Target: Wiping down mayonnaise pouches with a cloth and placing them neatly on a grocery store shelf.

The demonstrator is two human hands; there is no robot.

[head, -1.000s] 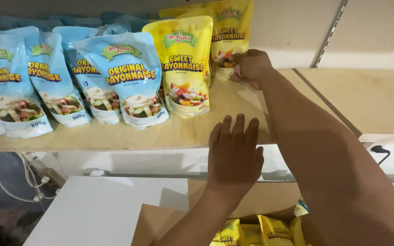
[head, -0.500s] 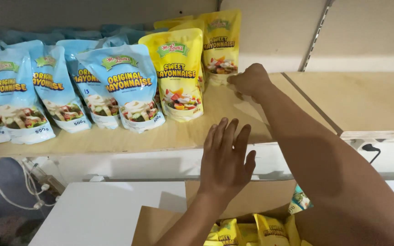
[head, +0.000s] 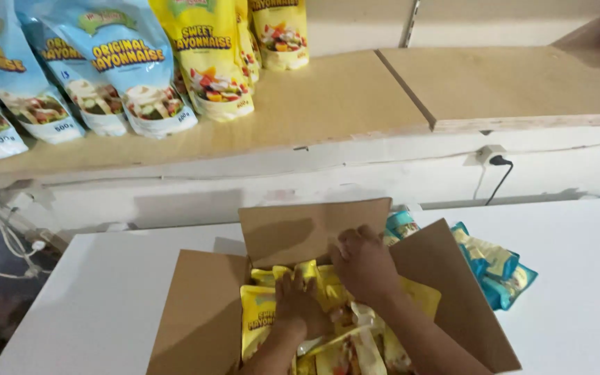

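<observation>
From the head view, both your hands are down inside the open cardboard box at the lower middle of the frame. Your left hand lies flat on the yellow pouches packed in the box, fingers together and pointing toward the top of the frame, pressing on a pouch rather than wrapped around it. Your right hand sits just beside it to the right, its fingers curled down into the far row of pouches near the back flap; whether they have actually gripped a pouch you cannot tell, since the fingertips are buried among the packs.

The bottom edge of the frame cuts off the near part of the box and both forearms. The pouches under your wrists are blurred and hard to tell apart.

The box stands on a white tabletop. Right of the box, partly behind its right flap, lie a few blue pouches. Along the top of the frame runs a wooden shelf with blue standing pouches at upper left and yellow standing pouches beside them. A black plug sits in a wall socket under the shelf at the right.
</observation>
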